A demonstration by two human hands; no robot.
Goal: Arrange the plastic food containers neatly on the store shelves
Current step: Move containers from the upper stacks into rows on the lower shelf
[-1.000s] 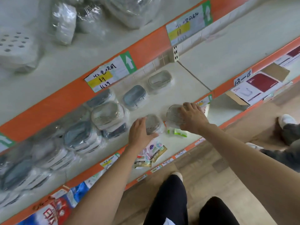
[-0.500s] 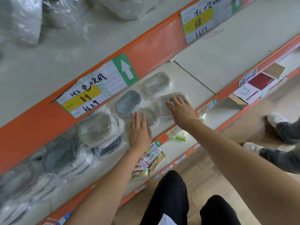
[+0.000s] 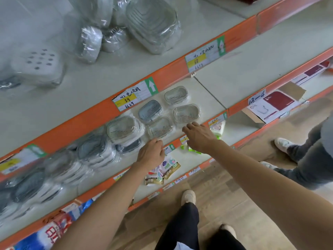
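You have four single oval plastic containers laid out in a two-by-two block on the middle shelf: three clear ones, at the back right [image 3: 176,95], front right [image 3: 186,113] and front left [image 3: 159,127], and one grey-blue one [image 3: 150,110] at the back left. To their left sit wrapped stacks of the same containers [image 3: 124,129]; their number cannot be told through the blur. You can count two handwritten yellow-and-white price tags with green arrows [image 3: 134,96] [image 3: 205,54].
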